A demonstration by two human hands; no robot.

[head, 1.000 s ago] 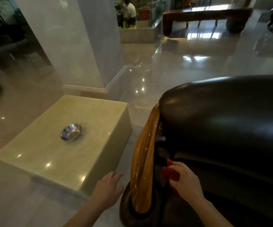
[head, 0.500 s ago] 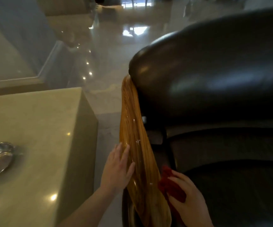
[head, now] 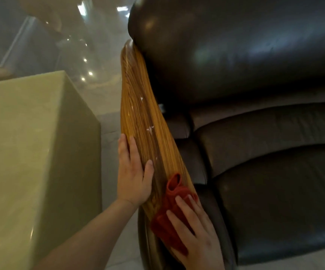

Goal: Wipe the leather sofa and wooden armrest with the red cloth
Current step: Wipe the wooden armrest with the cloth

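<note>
A dark leather sofa (head: pixel 255 133) fills the right side, its rounded backrest at the top and seat cushions below. Along its left edge runs a glossy striped wooden armrest (head: pixel 140 117) with a few white specks on it. My right hand (head: pixel 196 236) lies flat on the crumpled red cloth (head: pixel 169 211), pressing it onto the lower part of the armrest. My left hand (head: pixel 133 172) rests on the armrest's outer left side just above the cloth, fingers together and pointing up, thumb on the wood.
A pale yellowish stone block table (head: pixel 37 152) stands close on the left, with a narrow strip of glossy tiled floor (head: pixel 107 90) between it and the armrest. A wall base (head: pixel 17 47) runs at the upper left.
The view has moved closer and down onto the armrest. My right hand has brought the red cloth from the inner gap up onto the wooden armrest. My left hand has come to rest on the wood.
</note>
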